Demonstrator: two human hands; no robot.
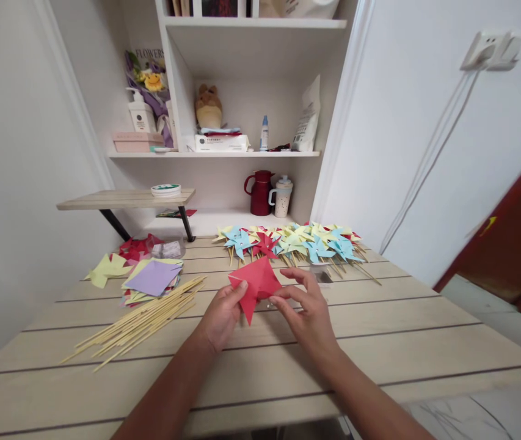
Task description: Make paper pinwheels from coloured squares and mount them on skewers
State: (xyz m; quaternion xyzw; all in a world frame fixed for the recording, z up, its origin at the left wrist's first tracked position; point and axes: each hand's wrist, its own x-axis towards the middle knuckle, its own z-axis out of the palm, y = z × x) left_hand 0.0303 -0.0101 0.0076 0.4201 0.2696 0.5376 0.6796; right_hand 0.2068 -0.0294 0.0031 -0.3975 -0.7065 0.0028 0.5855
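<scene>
- Here a pale, dark-seamed wooden plank tabletop [397,336] is spreading across the foreground.
- Behind it, a white built-in shelf unit [223,155] is rising beyond the top of view!
- On the left, a small wood-topped stand [104,200] is perching on black legs [185,223].
- Over right, a smooth white wall [411,110] is carrying a white plastic socket [484,52].
- Below, a glossy pale floor [475,308] is showing.
- Soft, even light is washing everything.
</scene>
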